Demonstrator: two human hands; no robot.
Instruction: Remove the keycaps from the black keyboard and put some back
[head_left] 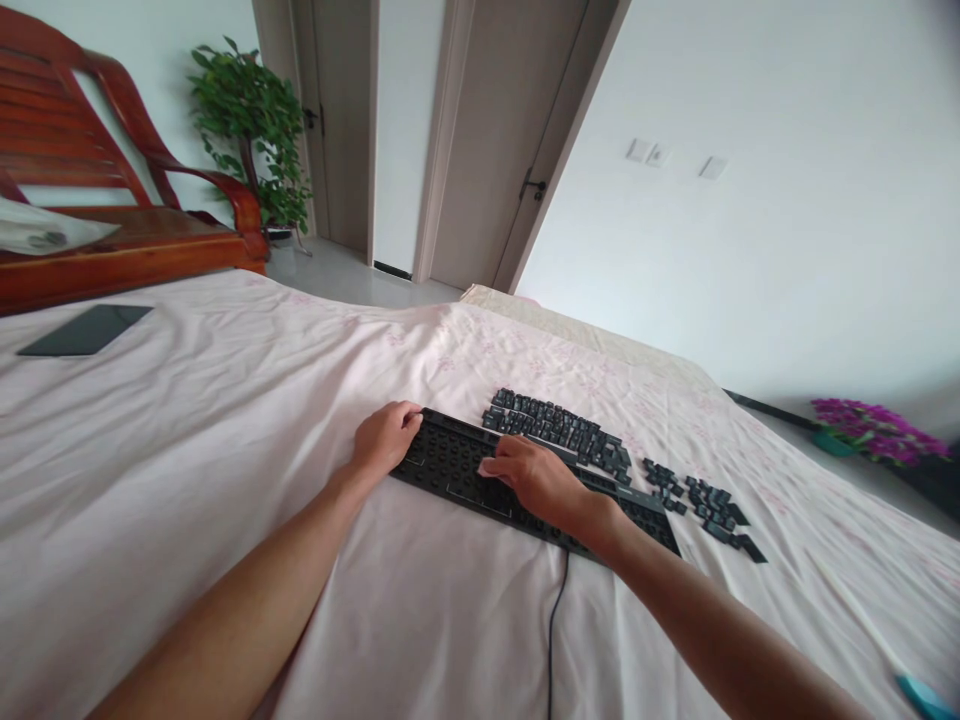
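A black keyboard (457, 460) with its keycaps off lies at a slant on the pink-white bed sheet, its bare key posts showing. My left hand (386, 440) is closed around the keyboard's left end. Over the middle of the board, my right hand (536, 480) is closed on a small pale cloth (491, 467) pressed to the key posts; the wrist hides part of the board. Just beyond the keyboard, the loose black keycaps (555, 425) are laid out in rows, with smaller groups of keycaps (716, 505) at the right.
A black cable (555, 630) runs from the keyboard toward me. At the left lies a dark flat tablet-like object (88, 330). A blue-tipped object (922, 695) sits at the lower right corner. A wooden bench (142, 245) stands beyond the sheet at the left.
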